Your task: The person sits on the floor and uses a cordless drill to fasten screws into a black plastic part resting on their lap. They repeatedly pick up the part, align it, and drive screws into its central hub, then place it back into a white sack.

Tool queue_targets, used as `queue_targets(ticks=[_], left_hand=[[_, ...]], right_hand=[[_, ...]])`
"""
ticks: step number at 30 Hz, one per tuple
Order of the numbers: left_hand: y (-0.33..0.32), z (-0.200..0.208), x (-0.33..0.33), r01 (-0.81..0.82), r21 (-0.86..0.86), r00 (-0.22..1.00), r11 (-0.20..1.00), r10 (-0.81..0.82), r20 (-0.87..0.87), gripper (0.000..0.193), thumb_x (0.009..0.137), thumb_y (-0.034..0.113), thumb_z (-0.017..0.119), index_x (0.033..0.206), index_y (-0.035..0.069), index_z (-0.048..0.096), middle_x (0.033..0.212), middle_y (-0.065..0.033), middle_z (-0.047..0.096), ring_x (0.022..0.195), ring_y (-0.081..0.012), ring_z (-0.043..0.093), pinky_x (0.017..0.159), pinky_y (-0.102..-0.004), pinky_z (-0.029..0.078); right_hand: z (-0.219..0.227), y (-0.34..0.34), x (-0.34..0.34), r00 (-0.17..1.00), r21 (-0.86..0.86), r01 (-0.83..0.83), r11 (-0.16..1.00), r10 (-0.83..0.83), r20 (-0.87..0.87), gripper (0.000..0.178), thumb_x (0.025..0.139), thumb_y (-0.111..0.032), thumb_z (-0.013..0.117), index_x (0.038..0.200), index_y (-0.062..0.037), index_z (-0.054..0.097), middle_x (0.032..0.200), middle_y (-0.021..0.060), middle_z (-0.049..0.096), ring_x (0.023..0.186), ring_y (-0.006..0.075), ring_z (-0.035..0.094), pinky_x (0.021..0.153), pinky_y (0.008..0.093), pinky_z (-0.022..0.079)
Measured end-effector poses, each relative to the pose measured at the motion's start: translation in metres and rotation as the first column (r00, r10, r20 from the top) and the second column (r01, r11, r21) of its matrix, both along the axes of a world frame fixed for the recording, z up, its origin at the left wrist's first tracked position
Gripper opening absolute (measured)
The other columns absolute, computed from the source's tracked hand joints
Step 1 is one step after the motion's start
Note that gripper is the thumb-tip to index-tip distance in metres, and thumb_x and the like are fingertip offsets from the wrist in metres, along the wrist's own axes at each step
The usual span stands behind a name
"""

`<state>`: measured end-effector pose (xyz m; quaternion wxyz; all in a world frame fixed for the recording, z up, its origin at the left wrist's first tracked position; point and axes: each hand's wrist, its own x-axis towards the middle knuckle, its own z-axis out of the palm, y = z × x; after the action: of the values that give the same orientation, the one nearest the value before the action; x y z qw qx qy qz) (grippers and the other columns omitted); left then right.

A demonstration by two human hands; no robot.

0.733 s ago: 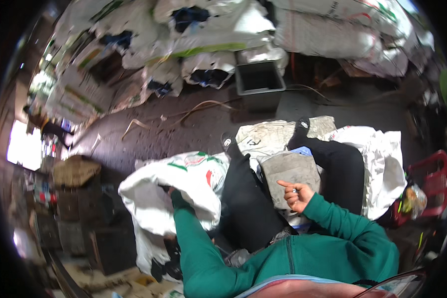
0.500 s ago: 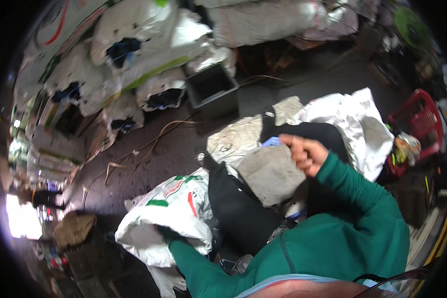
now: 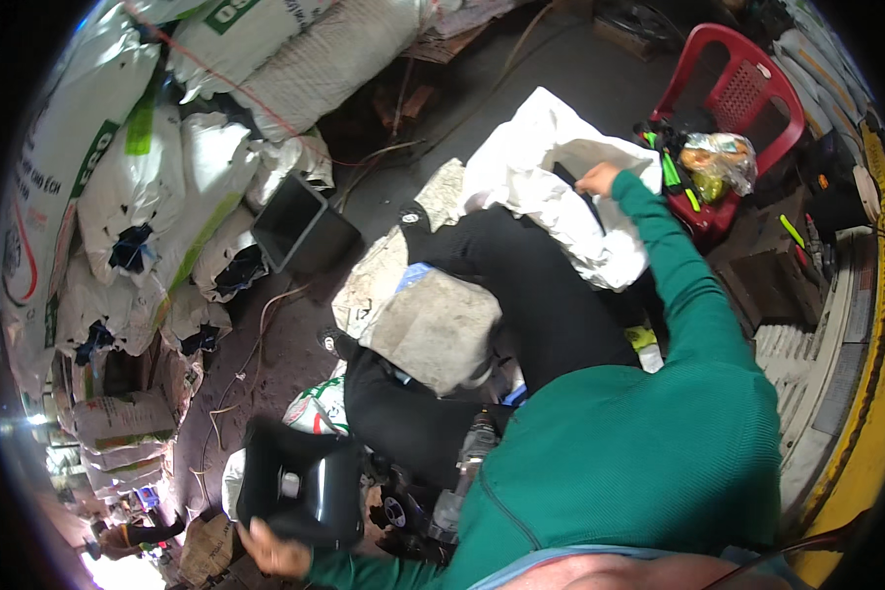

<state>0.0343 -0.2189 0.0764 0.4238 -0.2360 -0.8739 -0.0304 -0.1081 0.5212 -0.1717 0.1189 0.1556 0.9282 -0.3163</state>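
Left hand [image 3: 273, 553] moved to black bin [image 3: 344, 492], right hand [image 3: 600, 179] to white sack [image 3: 516, 167].

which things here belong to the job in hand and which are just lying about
Seemingly in use:
black container, left hand at its edge
open white sack, right hand at its mouth

Probably just lying about:
red chair
grey bin on the floor
stacked sacks

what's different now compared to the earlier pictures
The left hand has come out of the left white sack, now holding a black plastic box. The right hand has moved from the grey block rightward to the right white sack's mouth; its grip is unclear. The block stays between the legs, the red chair to the right.
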Motion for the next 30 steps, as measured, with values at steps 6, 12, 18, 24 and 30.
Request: queue_targets(ticks=[6, 12, 18, 24, 30], left_hand=[[0.226, -0.14, -0.132, 0.19, 0.205, 0.792, 0.96, -0.273, 0.546, 0.049, 0.073, 0.004, 0.062, 0.121, 0.006, 0.058, 0.074, -0.0108, 0.057, 0.058, -0.0226, 0.054, 0.055, -0.0328, 0.047], [0.303, -0.27, -0.127, 0.377, -0.294, 0.624, 0.878, -0.006, 0.781, 0.044, 0.084, 0.017, 0.049, 0.128, 0.012, 0.047, 0.073, -0.0075, 0.061, 0.057, -0.0261, 0.061, 0.045, -0.0422, 0.047], [0.322, -0.296, -0.117, 0.321, -0.161, 0.294, 0.933, 0.063, 0.954, 0.045, 0.083, 0.017, 0.049, 0.127, 0.008, 0.047, 0.1, -0.0135, 0.064, 0.089, -0.0305, 0.064, 0.072, -0.0416, 0.051], [0.263, -0.222, -0.097, 0.04, 0.108, 0.247, 0.993, -0.115, 0.962, 0.048, 0.081, 0.027, 0.059, 0.126, 0.009, 0.052, 0.106, -0.0178, 0.063, 0.094, -0.0338, 0.061, 0.08, -0.0428, 0.049], [0.177, -0.161, -0.005, -0.287, 0.447, 0.413, 0.848, -0.311, 0.856, 0.039, 0.082, 0.018, 0.061, 0.12, 0.008, 0.057, 0.102, -0.0155, 0.065, 0.083, -0.0255, 0.065, 0.075, -0.0325, 0.051]], right_hand=[[-0.137, -0.031, -0.025, 0.999, 0.368, -0.036, 0.929, 0.021, 0.043, 0.041, 0.081, -0.042, 0.06, 0.098, -0.0067, 0.07, 0.084, 0.0134, 0.069, 0.073, 0.0228, 0.063, 0.069, 0.0347, 0.049], [-0.167, -0.019, -0.015, 0.998, 0.357, -0.065, 0.932, 0.063, 0.017, 0.042, 0.081, -0.043, 0.06, 0.098, -0.0058, 0.069, 0.086, 0.0148, 0.068, 0.075, 0.024, 0.063, 0.071, 0.035, 0.049], [-0.179, 0.016, -0.029, 0.972, 0.407, -0.215, 0.888, 0.234, 0.001, 0.043, 0.081, -0.043, 0.06, 0.098, -0.0049, 0.069, 0.088, 0.0163, 0.068, 0.077, 0.0253, 0.064, 0.073, 0.0352, 0.048], [-0.215, 0.064, -0.058, 0.971, 0.443, -0.205, 0.873, 0.238, -0.021, 0.043, 0.081, -0.043, 0.06, 0.098, -0.0039, 0.069, 0.09, 0.0178, 0.068, 0.079, 0.0265, 0.064, 0.075, 0.0355, 0.048], [-0.038, 0.082, -0.005, 0.936, 0.275, 0.299, 0.914, -0.225, -0.27, 0.049, 0.084, -0.045, 0.062, 0.099, 0.0016, 0.064, 0.085, 0.0176, 0.066, 0.082, 0.0284, 0.063, 0.078, 0.0354, 0.047]])
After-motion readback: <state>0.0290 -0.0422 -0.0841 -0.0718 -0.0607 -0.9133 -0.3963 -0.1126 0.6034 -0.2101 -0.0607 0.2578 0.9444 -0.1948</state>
